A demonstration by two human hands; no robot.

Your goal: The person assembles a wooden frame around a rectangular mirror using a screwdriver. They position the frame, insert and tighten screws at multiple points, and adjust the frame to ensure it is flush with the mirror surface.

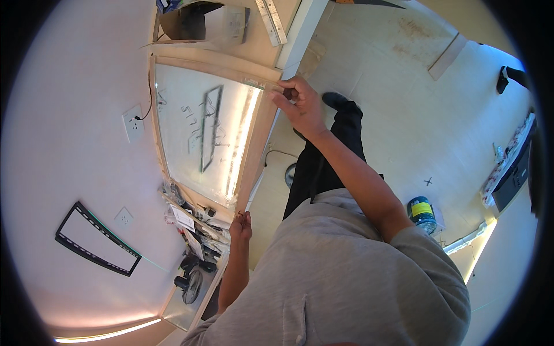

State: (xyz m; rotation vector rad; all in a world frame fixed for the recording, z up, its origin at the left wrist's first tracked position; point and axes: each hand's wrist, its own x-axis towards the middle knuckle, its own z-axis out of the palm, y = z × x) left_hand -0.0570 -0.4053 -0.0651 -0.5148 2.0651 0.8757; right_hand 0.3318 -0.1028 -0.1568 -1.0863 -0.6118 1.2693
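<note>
A pale sheet with a glassy sheen (184, 138) lies on a wooden bench (257, 141), with dark handwritten marks on it and a bright strip of light along its near side. My right hand (300, 106) is at the bench's far front corner, thumb and forefinger closed at the wooden edge, the other fingers curled. By the near front corner, my left hand (240, 226) has its fingers pinched together at the edge. Whatever lies between the fingertips of either hand is too small to make out.
An open cardboard box (187, 23) and metal hinge-like strips (271, 22) sit beyond the sheet. Clutter and a small fan (190, 282) stand nearer. A wall socket (133, 123) with a plugged cord and a black bracket (98, 239) are left. A blue-green container (421, 213) stands right.
</note>
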